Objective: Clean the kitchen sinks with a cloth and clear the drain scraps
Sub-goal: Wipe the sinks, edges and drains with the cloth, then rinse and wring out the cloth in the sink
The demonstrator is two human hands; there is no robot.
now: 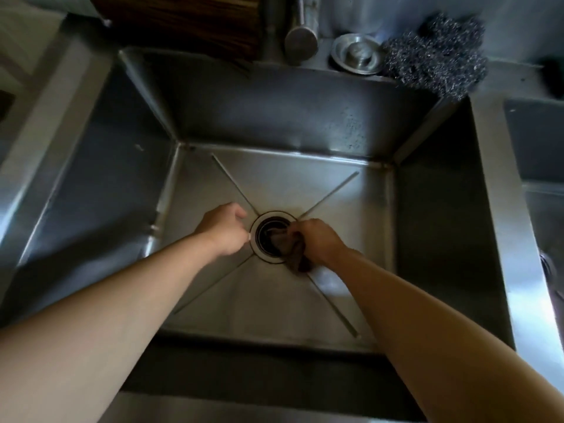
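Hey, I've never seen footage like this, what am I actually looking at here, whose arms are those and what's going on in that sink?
There is no machine: a camera worn on a person's head looks down at their own bare arms. They reach into a steel sink. The right hand grips a dark cloth pushed into the round drain. The left hand rests curled beside the drain rim; whether it holds anything is unclear. On the ledge behind sit a metal drain stopper, steel wool scourers and the tap. A second sink shows at the right edge.
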